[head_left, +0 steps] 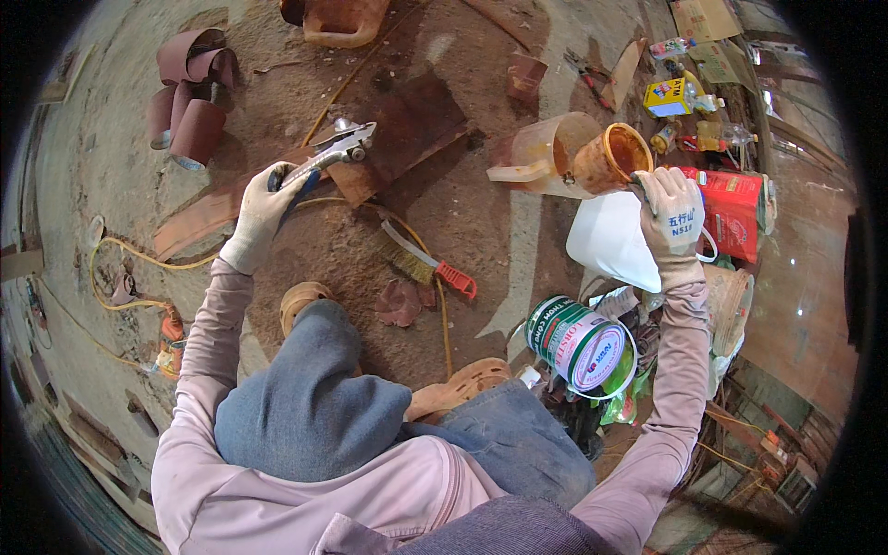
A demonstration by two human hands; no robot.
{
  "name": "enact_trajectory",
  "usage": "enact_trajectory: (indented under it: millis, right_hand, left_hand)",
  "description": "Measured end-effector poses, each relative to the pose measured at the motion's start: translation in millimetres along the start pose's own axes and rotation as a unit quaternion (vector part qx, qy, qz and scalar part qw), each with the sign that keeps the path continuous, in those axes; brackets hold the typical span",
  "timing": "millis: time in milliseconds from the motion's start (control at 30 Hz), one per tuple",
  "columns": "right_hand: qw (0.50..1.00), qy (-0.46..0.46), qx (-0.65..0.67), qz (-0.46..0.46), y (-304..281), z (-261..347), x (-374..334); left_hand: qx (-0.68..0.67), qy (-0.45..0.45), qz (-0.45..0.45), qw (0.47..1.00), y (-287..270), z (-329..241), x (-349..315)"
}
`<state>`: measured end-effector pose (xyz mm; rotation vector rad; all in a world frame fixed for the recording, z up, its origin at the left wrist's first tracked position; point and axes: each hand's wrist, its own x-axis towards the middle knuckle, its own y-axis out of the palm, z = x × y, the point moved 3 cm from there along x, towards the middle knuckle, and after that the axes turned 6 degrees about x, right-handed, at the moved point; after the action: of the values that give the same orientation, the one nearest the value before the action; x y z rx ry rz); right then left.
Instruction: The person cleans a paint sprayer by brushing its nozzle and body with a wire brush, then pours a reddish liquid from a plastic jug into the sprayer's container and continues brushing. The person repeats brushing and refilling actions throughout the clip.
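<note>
My left hand [262,208], in a whitish work glove, is closed around the handle of a silver metal tool [344,149] that looks like a spray gun. It is held above a reddish-brown board [416,129] on the ground. On the right, my gloved right hand [672,211] pinches the rim of a stained orange-brown cup [599,165]. Part of that cup overlaps a cloudy plastic jug [546,148] with a handle. Below the right hand stands a white plastic jug [612,240], partly covered by the forearm.
A wire brush [453,277] with a red handle lies by my feet near a yellow hose [190,266]. Beside my right leg is a green-and-white bucket [578,347]. A red can [726,213] and several bottles stand right. Sandpaper rolls [197,134] are far left.
</note>
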<state>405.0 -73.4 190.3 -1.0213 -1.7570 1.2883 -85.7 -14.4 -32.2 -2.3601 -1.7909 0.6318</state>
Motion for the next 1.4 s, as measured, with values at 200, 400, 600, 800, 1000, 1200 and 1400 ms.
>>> enact_trajectory:
  millis: [200,400,600,800,1000,1200,1400]
  right_hand:
    - [1.000,-0.011,-0.010,-0.003,-7,-6,-2]
    - [0.997,-0.034,-0.065,0.002,-13,3,0]
    - [0.995,-0.061,-0.082,-0.003,-3,8,-1]
    - [0.995,-0.065,-0.081,0.010,5,10,0]
    - [0.994,-0.078,-0.076,0.005,5,11,1]
    - [0.994,-0.082,-0.068,-0.002,7,12,1]
    - [0.996,-0.067,-0.061,-0.002,8,8,-1]
  left_hand:
    - [0.014,0.001,-0.004,1.000,2,-9,-4]
    - [0.027,0.012,0.001,1.000,2,-10,-3]
    - [0.025,0.027,-0.005,0.999,2,-8,-2]
    - [0.042,0.012,-0.004,0.999,2,-11,-3]
    - [0.051,0.027,-0.002,0.998,2,-9,-2]
    - [0.059,0.016,0.002,0.998,1,-8,-1]
    - [0.053,0.022,0.003,0.998,3,-11,-1]
